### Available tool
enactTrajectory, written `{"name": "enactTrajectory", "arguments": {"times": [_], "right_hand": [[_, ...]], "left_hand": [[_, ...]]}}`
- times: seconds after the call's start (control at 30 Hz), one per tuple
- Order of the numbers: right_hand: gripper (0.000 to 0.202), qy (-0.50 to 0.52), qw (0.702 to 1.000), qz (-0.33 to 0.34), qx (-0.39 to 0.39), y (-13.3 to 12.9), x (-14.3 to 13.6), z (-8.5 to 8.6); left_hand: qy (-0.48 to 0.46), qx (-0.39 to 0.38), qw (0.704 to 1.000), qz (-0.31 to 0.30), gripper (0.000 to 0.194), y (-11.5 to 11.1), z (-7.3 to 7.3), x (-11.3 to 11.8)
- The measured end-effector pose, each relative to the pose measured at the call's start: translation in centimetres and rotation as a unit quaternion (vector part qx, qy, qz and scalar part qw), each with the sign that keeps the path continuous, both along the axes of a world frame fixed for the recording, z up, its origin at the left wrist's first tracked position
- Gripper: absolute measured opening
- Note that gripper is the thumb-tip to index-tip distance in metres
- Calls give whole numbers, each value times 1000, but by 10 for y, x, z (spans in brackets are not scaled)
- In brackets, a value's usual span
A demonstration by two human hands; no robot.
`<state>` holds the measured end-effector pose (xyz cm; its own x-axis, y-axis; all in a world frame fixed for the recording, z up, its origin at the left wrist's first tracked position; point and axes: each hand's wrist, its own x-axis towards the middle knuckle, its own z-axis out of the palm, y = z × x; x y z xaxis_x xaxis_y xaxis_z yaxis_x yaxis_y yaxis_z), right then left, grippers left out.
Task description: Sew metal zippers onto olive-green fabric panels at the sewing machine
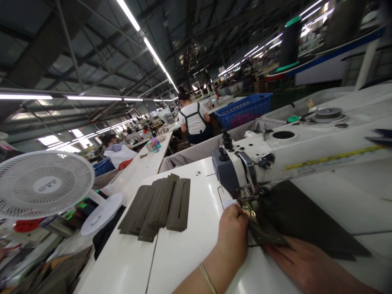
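My left hand (233, 230) is closed, its fingers curled at the left edge of a small dark olive fabric panel (263, 233), just in front of the sewing machine head (234, 171). A shiny brass-coloured metal piece (249, 210) shows beside its fingertips, under the presser foot area. My right hand (301, 259) grips the panel's near right corner, with some fingers hidden beneath it. A larger dark olive fabric piece (309, 216) lies flat behind and to the right, under the machine arm. The needle's contact with the fabric is too small to make out.
Stacked olive panels with slots (156, 206) lie left on the white table (183, 261). A white fan (45, 185) stands further left. A blue crate (245, 109) is behind the machine. One person (194, 116) sits ahead facing away, another person (118, 151) at left.
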<state>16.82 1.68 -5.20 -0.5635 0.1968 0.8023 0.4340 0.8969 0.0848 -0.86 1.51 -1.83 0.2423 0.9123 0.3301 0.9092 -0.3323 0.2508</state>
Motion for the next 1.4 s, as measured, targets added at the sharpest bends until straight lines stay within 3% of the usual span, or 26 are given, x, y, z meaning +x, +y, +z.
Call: {"name": "enactTrajectory", "arguments": {"times": [0.1,0.2,0.4,0.63,0.7,0.83,1.0,1.27,1.4], "right_hand": [[40,-24,1000,12,10,2,6,14],[39,-24,999,24,-27,3,13,24],[21,-32,998,-49,-33,28,11,24],[22,-121,979,11,-164,53,-7,34],[23,-119,977,11,-174,55,-6,40],[27,-105,968,-13,-226,65,1,45],[27,-106,949,-39,-294,79,3,40],[15,-133,914,-174,-342,84,-1,25],[22,-142,897,-214,-360,91,1,18]], "left_hand": [[11,-1,1000,7,18,4,-5,-1],[17,-8,1000,11,17,4,-6,-1],[-5,-12,999,-43,19,-11,11,0],[-52,-14,998,-23,34,-22,11,4],[-45,-28,998,-20,42,-22,10,4],[-14,-20,1000,-16,37,-24,14,5],[44,2,998,-36,30,-25,20,8],[74,0,996,-50,25,-18,18,7],[78,1,995,-60,27,-16,18,7]]}}
